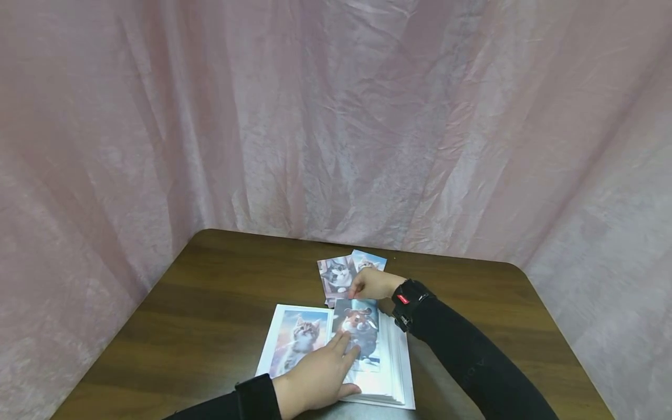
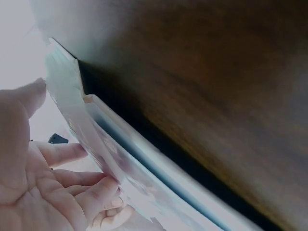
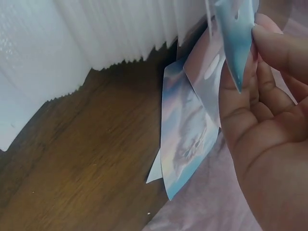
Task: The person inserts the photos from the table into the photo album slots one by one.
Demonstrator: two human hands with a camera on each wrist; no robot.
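Note:
An open photo album with white pages lies near the table's front edge. Its left page shows a kitten picture. Over the right page lies a photo of a hamster-like animal, partly in the page's sleeve as far as I can tell. At its top edge my right hand pinches it between thumb and fingers; the right wrist view shows the photo's bluish corner there. My left hand rests with extended fingers on the album and the photo's lower left part.
Behind the album lie loose cat photos, overlapping one another and partly covered by the right hand. The brown wooden table ends at a pink curtain at the back. Album pages stand in a thick stack in the right wrist view.

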